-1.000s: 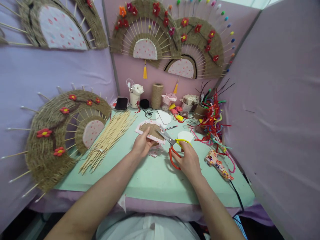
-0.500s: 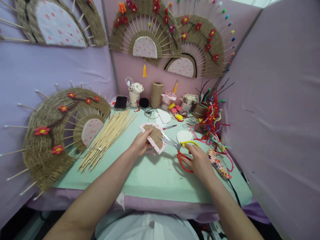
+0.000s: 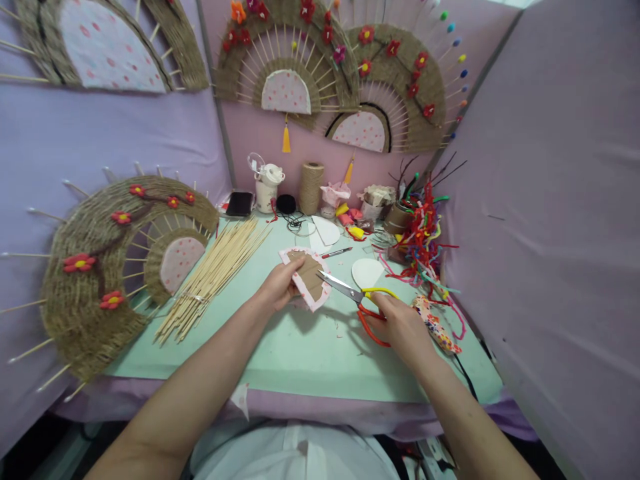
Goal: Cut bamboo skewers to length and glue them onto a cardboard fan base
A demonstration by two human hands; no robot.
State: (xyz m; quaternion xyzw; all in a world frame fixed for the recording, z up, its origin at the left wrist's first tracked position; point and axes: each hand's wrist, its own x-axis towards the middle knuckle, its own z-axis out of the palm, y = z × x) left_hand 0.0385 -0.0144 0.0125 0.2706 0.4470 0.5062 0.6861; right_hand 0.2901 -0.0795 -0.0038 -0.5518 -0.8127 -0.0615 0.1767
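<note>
My left hand (image 3: 281,283) pinches a small piece of brown cardboard (image 3: 311,277) whose edge is wrapped in pink-and-white spotted cloth. The thumb lies on its upper face; the other fingers are hidden beneath. In my right hand (image 3: 403,327) is a pair of scissors (image 3: 354,294) with one yellow and one red handle. Their blades point left, look almost closed, and the tips lie over the cardboard; whether they touch it I cannot tell. Small scraps lie on the green tabletop below. A pen (image 3: 337,253) rests just behind the cardboard.
Left of my hands lie a bundle of thin sticks (image 3: 215,273) and a twine-covered fan (image 3: 90,260). Along the back stand a twine spool (image 3: 311,189) and a pot with colourful pipe cleaners (image 3: 425,223). A flower-patterned glue gun (image 3: 436,327) with a cord lies at right.
The scissors' blades have come closer together, and their handles have turned slightly. My left hand keeps hold of the cloth-edged cardboard. The whole view has shifted a little.
</note>
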